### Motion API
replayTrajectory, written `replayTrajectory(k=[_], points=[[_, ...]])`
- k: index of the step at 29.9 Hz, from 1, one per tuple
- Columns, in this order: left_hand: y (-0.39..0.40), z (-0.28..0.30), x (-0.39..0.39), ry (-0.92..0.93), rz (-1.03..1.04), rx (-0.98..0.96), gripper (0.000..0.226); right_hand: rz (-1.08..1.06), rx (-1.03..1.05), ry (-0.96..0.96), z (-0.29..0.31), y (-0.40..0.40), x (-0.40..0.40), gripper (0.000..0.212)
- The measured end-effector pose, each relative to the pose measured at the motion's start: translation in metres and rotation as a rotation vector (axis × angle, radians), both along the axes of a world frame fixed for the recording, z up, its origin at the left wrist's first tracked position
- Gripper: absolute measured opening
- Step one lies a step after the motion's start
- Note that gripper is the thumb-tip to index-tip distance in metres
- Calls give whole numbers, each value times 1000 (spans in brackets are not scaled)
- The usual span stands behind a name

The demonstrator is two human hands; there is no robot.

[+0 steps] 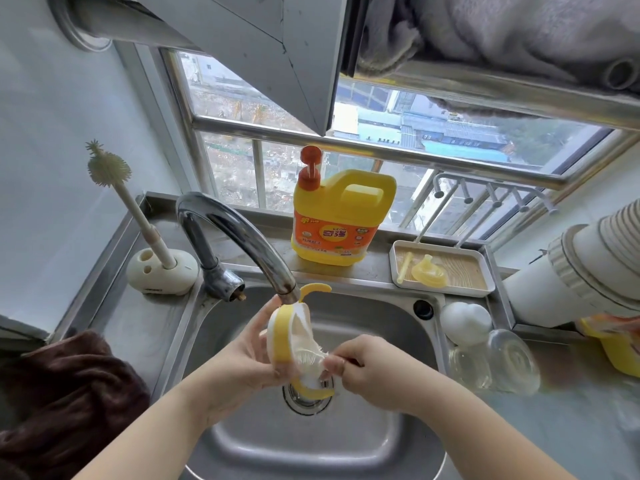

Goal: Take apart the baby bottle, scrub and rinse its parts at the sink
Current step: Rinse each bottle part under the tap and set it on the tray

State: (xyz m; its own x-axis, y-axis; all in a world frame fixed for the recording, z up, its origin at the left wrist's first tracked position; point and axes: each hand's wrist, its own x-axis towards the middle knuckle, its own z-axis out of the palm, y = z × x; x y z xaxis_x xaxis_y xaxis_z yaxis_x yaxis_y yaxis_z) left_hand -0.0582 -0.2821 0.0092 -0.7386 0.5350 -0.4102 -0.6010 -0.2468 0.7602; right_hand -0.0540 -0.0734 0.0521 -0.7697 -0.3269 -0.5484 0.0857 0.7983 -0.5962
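L hand grips yellow handle ring under tap; R hand, at its 3 o'clock, pinches brush inside.

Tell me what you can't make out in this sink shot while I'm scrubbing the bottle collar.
Head view, the only one:
- Brush handle: hidden inside the right hand; only its bristles show in the yellow and white collar.
- Water flow: the faucet spout ends right behind the collar; no stream can be told.
- Sink drain: partly covered by the collar and the left hand.
- Detergent jug small print: too small to read.
- White appliance: cut off by the right edge.
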Motion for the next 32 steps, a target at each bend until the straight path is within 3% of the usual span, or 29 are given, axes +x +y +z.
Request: replayTrajectory(k=[4, 7, 10, 12, 14, 16, 17, 19, 21, 24, 25, 29, 32], points=[[1, 2, 2, -19, -43, -17, 91, -32, -38, 11, -1, -3, 4, 30], [5, 7, -1, -121, 40, 49, 75, 7, 7, 68, 3, -4, 5, 30], [11, 7, -1, -113, 46, -58, 67, 160, 245, 278, 8, -3, 0, 27], [16, 7, 0, -98, 25, -105, 57, 265, 455, 565, 2, -2, -3, 11], [19, 7, 0, -103, 38, -116, 52, 276, 546, 638, 3, -2, -4, 24], [18, 6, -1, -89, 54, -117, 54, 269, 503, 654, 0, -6, -2, 17], [17, 5, -2, -75, 61, -110, 60, 238, 446, 604, -1, -7, -3, 9], [13, 1, -3, -60, 90, -100, 81, 208, 291, 302, -5, -5, -2, 21], [10, -2, -4, -55, 122, -89, 93, 91, 55, 123, -9, -9, -1, 28], [12, -1, -6, -50, 111, -91, 91, 52, -21, 71, -8, -8, 1, 32], [14, 0, -6, -51, 97, -102, 87, 102, 57, 136, -7, -7, -1, 31], [21, 5, -7, -58, 0, -164, 65, 243, 470, 732, -7, 2, -10, 15], [24, 8, -8, -73, -15, -176, 57, 235, 489, 759, -5, 0, -7, 21]])
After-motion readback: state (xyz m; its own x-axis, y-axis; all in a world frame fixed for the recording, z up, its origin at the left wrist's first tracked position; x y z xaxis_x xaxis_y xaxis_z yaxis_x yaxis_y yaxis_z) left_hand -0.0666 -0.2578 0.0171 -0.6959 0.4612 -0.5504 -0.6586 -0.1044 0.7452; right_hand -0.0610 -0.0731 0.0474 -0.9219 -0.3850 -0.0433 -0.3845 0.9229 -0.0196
